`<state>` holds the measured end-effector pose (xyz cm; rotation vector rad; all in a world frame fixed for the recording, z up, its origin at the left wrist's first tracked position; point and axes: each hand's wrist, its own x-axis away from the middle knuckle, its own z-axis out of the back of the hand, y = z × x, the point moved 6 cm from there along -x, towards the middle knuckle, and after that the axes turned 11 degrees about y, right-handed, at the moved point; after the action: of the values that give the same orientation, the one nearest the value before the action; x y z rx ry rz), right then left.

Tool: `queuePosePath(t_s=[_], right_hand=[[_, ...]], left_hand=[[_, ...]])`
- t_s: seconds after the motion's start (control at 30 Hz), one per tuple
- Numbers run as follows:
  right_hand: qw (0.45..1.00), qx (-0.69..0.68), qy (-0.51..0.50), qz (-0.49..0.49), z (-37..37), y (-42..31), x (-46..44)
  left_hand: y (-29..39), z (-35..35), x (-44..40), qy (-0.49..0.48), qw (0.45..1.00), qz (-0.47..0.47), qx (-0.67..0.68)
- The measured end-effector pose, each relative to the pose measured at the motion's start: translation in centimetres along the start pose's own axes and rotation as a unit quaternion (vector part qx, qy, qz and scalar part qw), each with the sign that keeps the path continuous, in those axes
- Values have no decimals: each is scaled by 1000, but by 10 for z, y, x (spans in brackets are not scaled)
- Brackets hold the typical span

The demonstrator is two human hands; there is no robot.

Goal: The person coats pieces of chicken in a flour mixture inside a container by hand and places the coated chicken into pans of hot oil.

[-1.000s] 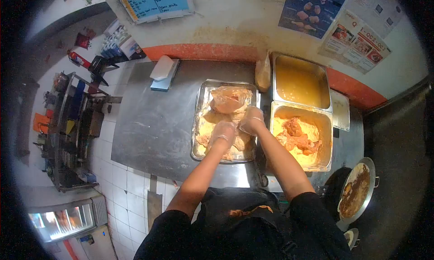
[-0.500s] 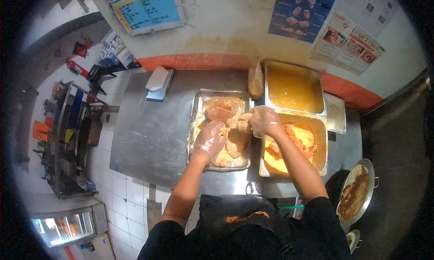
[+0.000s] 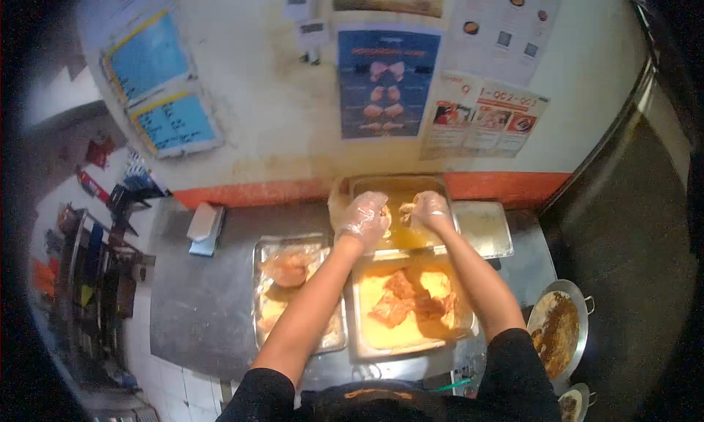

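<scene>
My left hand [image 3: 364, 218], in a clear plastic glove, is closed around a pale piece of chicken [image 3: 386, 222] above the left side of the steel pan of yellow liquid [image 3: 411, 240]. Over the right side of that same pan, my gloved right hand [image 3: 431, 208] grips another pale chicken piece [image 3: 406, 214]. The fingers hide much of both pieces. Nearer to me is a second pan [image 3: 356, 305] of yellowish coating with reddish chicken [image 3: 400, 297] in it. To its left, partly behind my left forearm, a metal tray [image 3: 258, 305] holds raw chicken [image 3: 287, 266].
A white container on a scale-like base [image 3: 205, 228] stands at the steel table's [image 3: 183, 297] back left. A pale flat tray [image 3: 482, 230] lies right of the pans. A large wok [image 3: 561, 334] with brown contents sits low at right. Posters [image 3: 389, 85] cover the wall behind.
Both hands have moved from the raw chicken tray and its right edge to above the pan of yellow liquid. The camera view has tilted up and shifted right.
</scene>
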<state>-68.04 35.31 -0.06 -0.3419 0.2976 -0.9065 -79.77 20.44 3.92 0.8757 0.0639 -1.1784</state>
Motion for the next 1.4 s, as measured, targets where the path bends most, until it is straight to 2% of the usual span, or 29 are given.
queuePosePath(t_s=[0.07,0.13,0.17,0.23,0.27,0.3,0.37,0.5,0.57,0.6,0.67,0.7,0.8,0.83,0.9,0.93,0.97,1.0,1.03,1.1,1.13,1.17,1.23,1.27,1.33,1.37,1.4], right_hand=[[999,-30,10,11,-39,34,-14],[998,-40,51,-6,-68,62,-23],[998,-42,55,-8,-80,71,-28],[993,103,49,-4,-105,87,-33],[992,101,-25,-76,-77,71,-17],[991,100,-35,-79,-93,82,-18],[988,93,-48,-118,-122,102,-27],[986,70,-24,-149,-136,112,-26],[997,68,-18,-40,-122,102,-31],[997,68,-21,-41,-115,99,-30],[993,-43,-48,-101,-78,82,-26],[993,-42,-50,-101,-55,70,-21],[999,30,-9,-38,11,26,-9],[999,30,-6,-37,2,32,-9],[986,-82,141,-28,-22,54,-8],[987,-83,134,-33,-35,58,-1],[994,-23,100,-22,-47,57,-1],[997,39,69,-7,-52,55,-4],[997,41,67,-5,-49,56,-4],[989,-96,106,-46,-34,62,13],[976,-124,176,14,1,38,31],[987,-81,128,-58,6,40,31],[956,-249,65,-143,41,28,68],[957,-243,59,-148,48,28,81],[924,-360,53,-118,60,28,102],[924,-359,50,-119,56,37,108],[961,-258,49,-84,48,48,112]], left_hand=[[-15,-47,-11,-19,1000,10,5],[-35,-85,-10,-92,990,97,-44],[-48,-104,-10,-93,990,92,-46],[-73,-138,0,-128,986,55,-94],[-73,-139,3,-159,977,77,-115],[-77,-148,7,-168,976,83,-115],[-94,-167,14,-250,943,96,-196],[-91,-170,16,-290,932,45,-214],[-91,-163,8,-155,974,82,-142],[-89,-163,9,-158,973,85,-142],[-51,-125,-9,-88,988,68,-109],[-36,-110,-11,-88,988,70,-108],[-4,-77,-19,30,997,-17,-69],[-9,-78,-18,32,997,-20,-69],[-14,-95,-6,-45,956,-144,-252],[-23,-108,4,-52,956,-141,-251],[-43,-118,2,-32,988,-26,-148],[-57,-121,-2,-6,995,91,-41],[-48,-114,-2,-5,995,94,-41],[-3,-76,4,93,988,-44,-111],[-6,-71,5,66,997,2,-40],[1,-55,11,58,998,11,-37],[30,-10,31,83,995,37,38],[40,2,39,78,995,45,42],[57,22,54,83,987,23,133],[56,22,62,83,987,26,133],[55,21,70,86,989,7,120]])
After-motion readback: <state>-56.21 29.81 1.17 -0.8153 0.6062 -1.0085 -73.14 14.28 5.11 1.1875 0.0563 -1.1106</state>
